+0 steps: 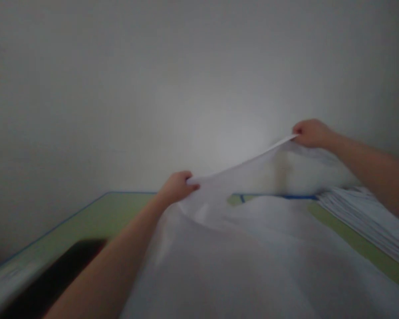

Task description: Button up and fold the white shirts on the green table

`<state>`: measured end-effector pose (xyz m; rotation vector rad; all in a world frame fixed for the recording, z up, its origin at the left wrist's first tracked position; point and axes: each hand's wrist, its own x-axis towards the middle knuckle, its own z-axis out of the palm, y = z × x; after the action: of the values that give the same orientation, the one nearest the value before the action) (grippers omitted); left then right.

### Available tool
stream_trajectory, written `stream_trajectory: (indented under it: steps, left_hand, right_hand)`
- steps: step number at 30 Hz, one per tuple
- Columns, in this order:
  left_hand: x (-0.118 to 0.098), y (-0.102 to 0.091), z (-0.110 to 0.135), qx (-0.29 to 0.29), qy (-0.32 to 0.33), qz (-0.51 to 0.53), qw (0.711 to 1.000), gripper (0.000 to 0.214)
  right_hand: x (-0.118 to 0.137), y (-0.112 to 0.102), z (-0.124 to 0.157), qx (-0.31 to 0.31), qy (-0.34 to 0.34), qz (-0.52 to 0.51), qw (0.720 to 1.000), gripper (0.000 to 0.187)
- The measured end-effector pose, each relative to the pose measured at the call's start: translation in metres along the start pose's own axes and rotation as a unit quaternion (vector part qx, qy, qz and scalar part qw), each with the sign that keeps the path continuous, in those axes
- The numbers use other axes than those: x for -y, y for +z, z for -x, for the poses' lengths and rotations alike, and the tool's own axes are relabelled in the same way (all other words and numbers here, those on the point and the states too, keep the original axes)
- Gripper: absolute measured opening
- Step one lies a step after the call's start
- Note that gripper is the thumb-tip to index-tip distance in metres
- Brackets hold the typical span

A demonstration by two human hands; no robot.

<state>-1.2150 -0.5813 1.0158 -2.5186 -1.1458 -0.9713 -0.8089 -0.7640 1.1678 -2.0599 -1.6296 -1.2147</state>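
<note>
A thin white sheet of cloth (pixel 219 261), partly see-through, spreads from the middle of the view down to the bottom edge. My left hand (pixel 178 186) pinches its upper edge near the centre. Farther right and higher, my right hand (pixel 311 133) grips another part of the same edge, which slants up tautly between the two hands. Below the right hand the sheet sags in a loose, curved fold, with a gap showing the table behind. The picture is blurred, so the fingertips are hard to make out.
Under the sheet lies a green table (pixel 126 212) with a blue edge, against a plain pale wall (pixel 153 88). A stack of folded white sheets (pixel 369 212) sits at the right. A dark flat item (pixel 60 274) lies at the lower left.
</note>
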Motion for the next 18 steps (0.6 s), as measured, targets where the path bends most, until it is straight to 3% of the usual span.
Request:
stream_trajectory:
  steps: [2, 5, 8, 10, 12, 13, 15, 18]
  left_hand:
    - [-0.002, 0.005, 0.002, 0.021, 0.02, 0.003, 1.0, 0.034]
    - [0.002, 0.013, 0.005, 0.094, 0.071, 0.012, 0.993, 0.033]
    - [0.011, 0.02, 0.006, 0.156, 0.106, -0.001, 0.982, 0.02]
    - [0.02, 0.024, 0.004, 0.145, 0.104, -0.02, 0.984, 0.014]
    - [0.031, 0.025, 0.001, 0.131, 0.093, -0.032, 0.987, 0.015]
    - [0.036, 0.024, -0.001, 0.128, 0.086, -0.033, 0.988, 0.016]
    - [0.045, 0.022, -0.003, 0.133, 0.072, -0.03, 0.988, 0.02]
    - [0.055, 0.016, -0.003, 0.15, 0.062, -0.014, 0.987, 0.026]
  right_hand:
    - [-0.002, -0.025, 0.006, -0.039, 0.041, -0.021, 0.998, 0.018]
    - [0.008, -0.069, 0.017, -0.002, 0.06, -0.033, 0.998, 0.033]
    - [0.035, -0.11, 0.036, 0.109, 0.026, -0.113, 0.987, 0.04]
    - [0.062, -0.126, 0.06, 0.228, -0.027, -0.189, 0.955, 0.033]
    - [0.095, -0.127, 0.094, 0.334, -0.093, -0.226, 0.91, 0.022]
    - [0.112, -0.122, 0.116, 0.359, -0.123, -0.239, 0.894, 0.018]
    - [0.145, -0.1, 0.164, 0.384, -0.202, -0.251, 0.865, 0.011]
    - [0.186, -0.062, 0.23, 0.46, -0.355, -0.184, 0.793, 0.022]
